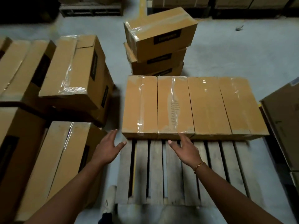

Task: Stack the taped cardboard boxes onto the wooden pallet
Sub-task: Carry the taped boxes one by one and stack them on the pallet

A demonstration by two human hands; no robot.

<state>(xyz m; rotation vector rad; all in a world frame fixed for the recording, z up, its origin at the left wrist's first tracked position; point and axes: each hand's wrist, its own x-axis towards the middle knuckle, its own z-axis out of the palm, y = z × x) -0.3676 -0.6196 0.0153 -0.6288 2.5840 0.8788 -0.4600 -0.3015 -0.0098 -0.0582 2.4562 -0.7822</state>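
Note:
A wooden pallet (171, 172) lies on the floor in front of me. A row of several taped cardboard boxes (191, 105) covers its far half, side by side. My left hand (108, 147) hovers with spread fingers just off the row's near left corner, holding nothing. My right hand (186, 147), a gold bracelet on its wrist, reaches with straight fingers to the near edge of the second box, fingertips at or touching it. More taped boxes (74, 75) are piled on the left, and a stack of three (160, 42) stands beyond the pallet.
Another taped box (61, 160) stands close at my left, by the pallet's edge. A large carton (284, 126) borders the pallet on the right. A dark pallet (90, 8) and loaded ones line the back. My shoe (110, 198) is at the pallet's near left corner.

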